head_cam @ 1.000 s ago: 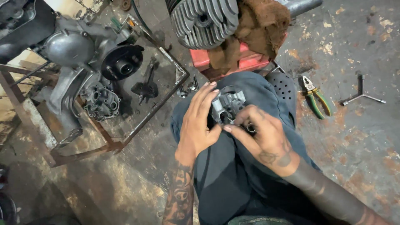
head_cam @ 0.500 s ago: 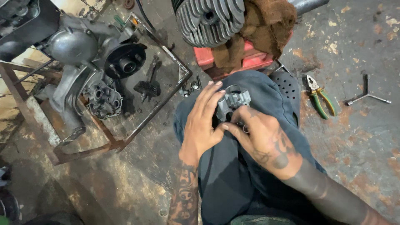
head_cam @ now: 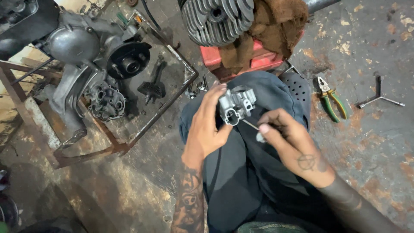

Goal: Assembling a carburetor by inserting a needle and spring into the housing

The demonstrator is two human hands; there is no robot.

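My left hand (head_cam: 207, 127) grips a small grey metal carburettor body (head_cam: 235, 105) above my knee, its round opening facing me. My right hand (head_cam: 289, 144) pinches a thin metal pin or small tool (head_cam: 250, 125) whose tip points at the underside of the part, just short of it. A small pale piece is also tucked under the right fingers. Both hands hover over my dark trouser leg (head_cam: 246, 172).
An engine casing (head_cam: 82, 64) sits in a rusty metal frame (head_cam: 142, 129) at the left, with a gear shaft (head_cam: 153, 88) beside it. A finned cylinder (head_cam: 215, 19) and a brown rag (head_cam: 271, 26) rest on a red box ahead. Green-handled pliers (head_cam: 330, 101) and a three-armed wrench (head_cam: 379, 97) lie on the floor at right.
My right hand has drawn back from the carburettor body, down and to the right, now holding the thin pin clear of it. The left hand has turned the part toward me.
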